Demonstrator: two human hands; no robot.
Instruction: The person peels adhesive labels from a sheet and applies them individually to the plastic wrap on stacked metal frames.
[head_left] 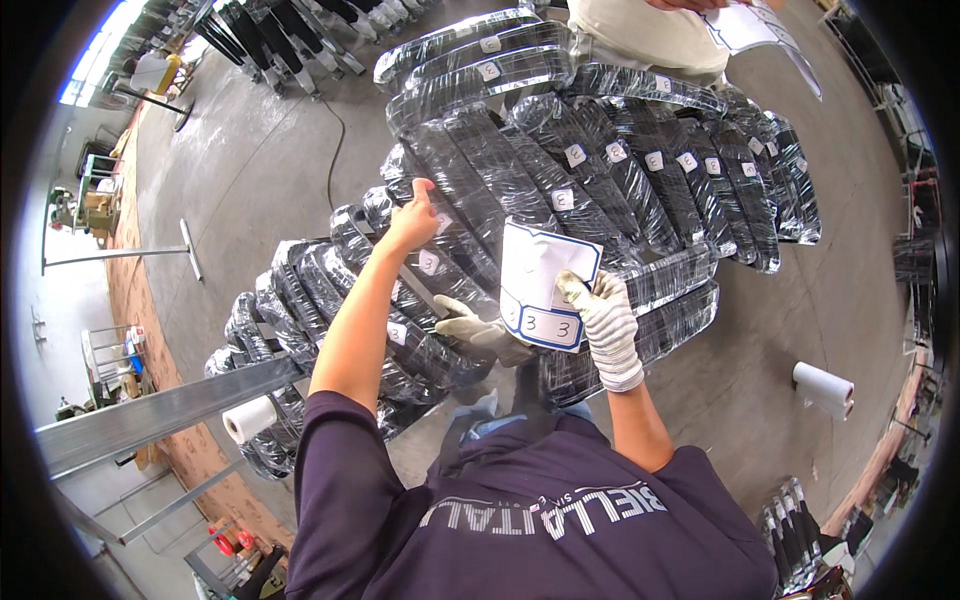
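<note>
The right hand, clamped on the label sheets at centre, should not crease them, while left hand, index outstretched, should press gently.

Glossy, crinkled clear plastic film covers the bundles; their stickers look like matt paper. The label sheet is smooth paper, the glove ribbed knit cloth, the shirt matt fabric, the beam smooth, dull-sheened metal.
</note>
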